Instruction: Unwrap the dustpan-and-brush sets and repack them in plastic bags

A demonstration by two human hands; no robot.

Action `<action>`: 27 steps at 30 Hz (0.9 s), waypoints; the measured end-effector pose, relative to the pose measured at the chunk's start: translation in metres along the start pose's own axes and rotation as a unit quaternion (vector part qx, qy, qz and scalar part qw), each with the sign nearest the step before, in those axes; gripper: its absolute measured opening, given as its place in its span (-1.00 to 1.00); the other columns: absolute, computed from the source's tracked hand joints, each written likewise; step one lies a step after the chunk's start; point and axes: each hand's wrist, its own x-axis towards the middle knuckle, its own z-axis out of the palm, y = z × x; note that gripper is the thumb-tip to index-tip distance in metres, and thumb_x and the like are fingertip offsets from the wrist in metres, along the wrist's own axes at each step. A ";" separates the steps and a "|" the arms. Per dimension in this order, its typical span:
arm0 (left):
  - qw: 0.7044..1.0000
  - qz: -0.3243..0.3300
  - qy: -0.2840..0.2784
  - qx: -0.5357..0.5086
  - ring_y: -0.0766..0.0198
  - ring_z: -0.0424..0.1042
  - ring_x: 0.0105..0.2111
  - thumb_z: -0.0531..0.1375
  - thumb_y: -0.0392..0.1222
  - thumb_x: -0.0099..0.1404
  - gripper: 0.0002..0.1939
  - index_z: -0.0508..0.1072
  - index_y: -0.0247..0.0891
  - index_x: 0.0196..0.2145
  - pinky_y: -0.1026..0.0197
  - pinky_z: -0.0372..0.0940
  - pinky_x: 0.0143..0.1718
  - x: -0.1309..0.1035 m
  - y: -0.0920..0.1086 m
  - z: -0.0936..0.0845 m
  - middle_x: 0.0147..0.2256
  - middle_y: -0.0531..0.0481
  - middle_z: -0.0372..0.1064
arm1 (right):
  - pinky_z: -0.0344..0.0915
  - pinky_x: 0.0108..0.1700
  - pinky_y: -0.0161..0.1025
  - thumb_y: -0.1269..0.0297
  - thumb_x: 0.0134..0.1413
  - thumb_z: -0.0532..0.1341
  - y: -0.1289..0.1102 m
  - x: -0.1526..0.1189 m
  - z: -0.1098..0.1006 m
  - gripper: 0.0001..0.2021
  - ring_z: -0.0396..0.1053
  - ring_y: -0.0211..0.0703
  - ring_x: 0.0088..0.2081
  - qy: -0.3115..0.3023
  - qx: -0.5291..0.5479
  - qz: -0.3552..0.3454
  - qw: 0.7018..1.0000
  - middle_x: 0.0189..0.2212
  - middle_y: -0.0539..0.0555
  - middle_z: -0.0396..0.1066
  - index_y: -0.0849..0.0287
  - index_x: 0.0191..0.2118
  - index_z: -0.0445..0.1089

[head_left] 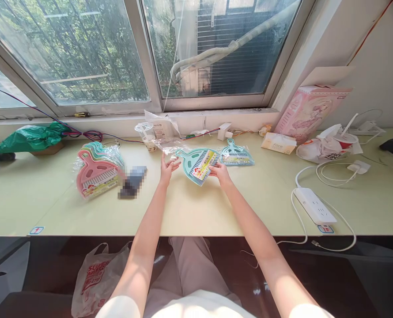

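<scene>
A teal dustpan-and-brush set with a yellow label is held tilted above the middle of the table. My right hand grips its lower right side, fingers closed on the edge. Near the set's handle, my left hand has its fingers around clear plastic wrapping; the exact hold is too small to tell. Behind my right hand, another wrapped teal set lies on the table. Off to the left is a stack of wrapped sets, a pink one on top and teal ones behind it.
A blurred dark object lies beside the stack. At the back stand a cup and a tissue pack. A pink box, a white power strip and loose cables occupy the right. Green plastic is at far left.
</scene>
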 end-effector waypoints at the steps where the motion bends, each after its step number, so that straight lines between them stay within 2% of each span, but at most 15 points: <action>1: 1.000 0.007 0.017 0.001 0.18 0.54 -0.15 0.24 -0.12 0.21 -0.05 -0.27 0.04 0.37 0.04 0.32 0.02 0.000 0.001 -0.002 -0.07 -0.06 0.47 | 0.50 -0.13 0.12 0.36 -0.22 0.35 0.001 0.001 -0.001 -0.80 0.53 0.03 -0.33 0.025 -0.002 -0.002 1.000 -0.39 0.10 0.54 0.18 -0.34 0.45; 5: 0.999 0.017 0.042 0.009 0.21 0.54 -0.17 0.20 -0.18 0.19 -0.08 -0.22 0.05 0.37 0.09 0.33 0.00 0.001 0.007 -0.006 -0.09 -0.04 0.48 | 0.51 -0.11 0.06 0.45 -0.19 0.30 0.006 0.004 -0.003 -0.87 0.52 -0.02 -0.33 0.119 0.006 -0.003 0.993 -0.42 0.07 0.53 0.18 -0.40 0.41; 7: 0.999 0.009 0.029 0.011 0.20 0.55 -0.19 0.19 -0.20 0.18 -0.08 -0.21 0.04 0.37 0.06 0.33 0.00 0.000 0.008 -0.006 -0.07 -0.06 0.48 | 0.50 -0.08 0.05 0.46 -0.17 0.29 0.009 0.004 -0.003 -0.88 0.53 -0.02 -0.32 0.111 0.020 0.010 0.994 -0.43 0.06 0.53 0.18 -0.40 0.41; 11: 1.000 -0.023 -0.003 0.017 0.16 0.56 -0.22 0.17 -0.24 0.16 -0.06 -0.23 -0.03 0.38 -0.01 0.33 0.00 -0.002 0.005 -0.002 -0.05 -0.12 0.48 | 0.47 -0.04 0.08 0.47 -0.18 0.31 0.010 0.004 -0.003 -0.86 0.53 -0.01 -0.30 0.030 0.035 0.058 0.997 -0.42 0.08 0.54 0.17 -0.39 0.44; 15: 0.997 -0.050 0.035 0.040 0.17 0.56 -0.27 0.15 -0.24 0.17 -0.07 -0.26 -0.11 0.38 0.01 0.36 -0.05 0.002 -0.003 -0.005 -0.07 -0.15 0.48 | 0.50 -0.10 -0.01 0.52 -0.20 0.32 0.010 0.009 -0.009 -0.84 0.54 -0.06 -0.34 0.002 0.040 0.110 0.993 -0.40 0.12 0.55 0.20 -0.39 0.44; 19: 0.992 -0.089 0.073 0.046 0.19 0.56 -0.33 0.14 -0.23 0.18 -0.08 -0.25 -0.17 0.38 0.06 0.40 -0.14 0.008 -0.010 -0.011 -0.08 -0.16 0.48 | 0.54 -0.24 -0.13 0.56 -0.20 0.31 0.014 0.018 -0.020 -0.83 0.53 -0.10 -0.39 0.010 0.045 0.148 0.988 -0.43 0.12 0.55 0.22 -0.40 0.43; 22: 0.989 -0.114 0.083 0.043 0.18 0.56 -0.38 0.16 -0.18 0.20 -0.11 -0.22 -0.21 0.37 0.05 0.42 -0.17 0.011 -0.013 -0.012 -0.14 -0.15 0.51 | 0.55 -0.27 -0.11 0.57 -0.19 0.32 0.020 0.022 -0.023 -0.83 0.53 -0.08 -0.39 0.039 0.056 0.137 0.988 -0.48 0.10 0.54 0.21 -0.41 0.41; 27: 0.985 -0.169 0.007 0.041 0.09 0.55 -0.42 0.23 -0.08 0.17 -0.11 -0.11 -0.32 0.33 -0.06 0.43 -0.21 0.008 -0.014 -0.006 -0.29 -0.20 0.55 | 0.52 -0.09 -0.04 0.55 -0.15 0.32 0.025 0.019 -0.012 -0.85 0.53 -0.11 -0.35 0.075 0.083 0.086 0.990 -0.47 0.06 0.53 0.20 -0.41 0.41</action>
